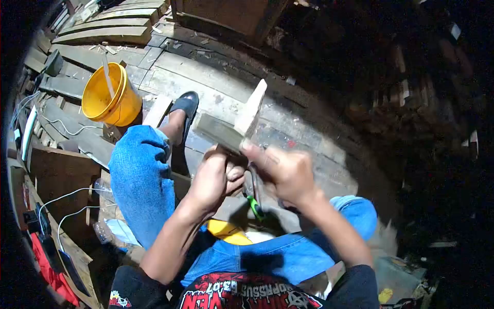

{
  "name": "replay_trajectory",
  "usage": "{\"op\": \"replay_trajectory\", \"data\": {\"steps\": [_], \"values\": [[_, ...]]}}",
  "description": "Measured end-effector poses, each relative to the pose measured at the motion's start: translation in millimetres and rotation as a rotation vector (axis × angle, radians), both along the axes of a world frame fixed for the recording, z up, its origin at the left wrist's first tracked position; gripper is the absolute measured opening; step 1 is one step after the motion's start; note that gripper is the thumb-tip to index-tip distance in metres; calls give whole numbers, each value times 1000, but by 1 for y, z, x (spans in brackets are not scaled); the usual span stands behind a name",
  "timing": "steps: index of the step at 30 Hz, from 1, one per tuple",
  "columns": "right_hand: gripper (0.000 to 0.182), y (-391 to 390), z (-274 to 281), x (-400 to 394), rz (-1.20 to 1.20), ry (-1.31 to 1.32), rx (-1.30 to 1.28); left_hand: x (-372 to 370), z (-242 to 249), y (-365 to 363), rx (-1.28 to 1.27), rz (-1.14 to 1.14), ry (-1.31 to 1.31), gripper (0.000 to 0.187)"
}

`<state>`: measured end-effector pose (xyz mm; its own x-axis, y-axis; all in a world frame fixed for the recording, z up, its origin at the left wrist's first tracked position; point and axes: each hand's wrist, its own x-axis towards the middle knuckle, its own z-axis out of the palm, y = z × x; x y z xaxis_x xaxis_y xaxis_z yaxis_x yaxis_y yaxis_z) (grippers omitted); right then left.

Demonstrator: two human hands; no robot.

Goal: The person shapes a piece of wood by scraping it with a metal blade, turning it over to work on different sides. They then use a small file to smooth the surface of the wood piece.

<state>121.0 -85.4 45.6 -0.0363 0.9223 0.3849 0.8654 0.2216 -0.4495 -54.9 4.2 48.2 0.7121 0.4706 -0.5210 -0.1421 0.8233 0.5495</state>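
Observation:
Both my hands are raised between my knees and close together. My left hand (pixel 213 177) is closed, its fingers curled just below a grey flat blade-like piece (pixel 218 130); its grip is partly hidden. My right hand (pixel 285 172), slightly blurred, is closed too, with the thumb against the right end of that grey piece. A pale pointed piece of wood (pixel 251 110) rises from the same spot and points away from me. How the two pieces meet is hard to see. Beneath my hands is a thin dark item with a bright green part (pixel 254 207).
A yellow bucket (pixel 131 103) with a pale strip in it stands left of my sandalled foot (pixel 186 105). Boards (pixel 103 32) lie stacked at the upper left. White cables (pixel 77 193) run along a wooden box at left. Something yellow (pixel 229 233) lies between my legs. The right side is dark.

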Motion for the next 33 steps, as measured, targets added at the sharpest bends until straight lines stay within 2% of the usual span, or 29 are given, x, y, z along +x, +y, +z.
{"op": "replay_trajectory", "data": {"steps": [2, 4, 5, 7, 8, 11, 15, 17, 18, 22, 24, 26, 27, 29, 33], "values": [[78, 18, 9, 9, -231, 90, -13, 2, 18, -1, 72, -79, -8, 37], [75, 9, 10, 3, -131, 58, 41, 3, 20, 1, 107, -92, -32, 38], [76, 6, 8, 1, -113, 61, 37, -1, 22, 3, 23, -102, -83, 39], [77, 1, 6, -4, -78, 66, 27, 2, 15, 0, 25, -39, -42, 39], [79, 11, 6, 7, -160, 47, 10, 3, 15, 1, -14, -75, -85, 38], [78, 13, 11, 15, -206, 48, -30, 5, 24, -2, 30, -117, -69, 38], [80, 7, 4, 5, -84, 52, -39, 3, 12, 3, -46, -65, -76, 38], [81, 20, 8, 21, -226, 50, -86, 9, 19, 0, 7, -125, -21, 40], [81, 17, 8, 17, -216, 49, -68, 6, 16, -1, -76, -113, -121, 41], [80, 6, 0, -2, -11, -25, -54, 3, 13, 6, -162, -41, -68, 42], [80, 15, 0, 15, -169, -73, -98, 4, 16, 3, -182, -85, -74, 40], [81, 14, 4, 17, -187, -34, -93, 5, 22, 1, -176, -114, -125, 40], [81, 0, 4, 5, -115, -31, -94, 2, 17, 2, -185, -97, -159, 38], [80, -7, 1, -2, -16, 7, -97, 0, 17, 6, -127, -73, -37, 39], [69, 10, 11, 23, -250, 18, -185, 5, 9, 0, -90, -132, -116, 36]]}}
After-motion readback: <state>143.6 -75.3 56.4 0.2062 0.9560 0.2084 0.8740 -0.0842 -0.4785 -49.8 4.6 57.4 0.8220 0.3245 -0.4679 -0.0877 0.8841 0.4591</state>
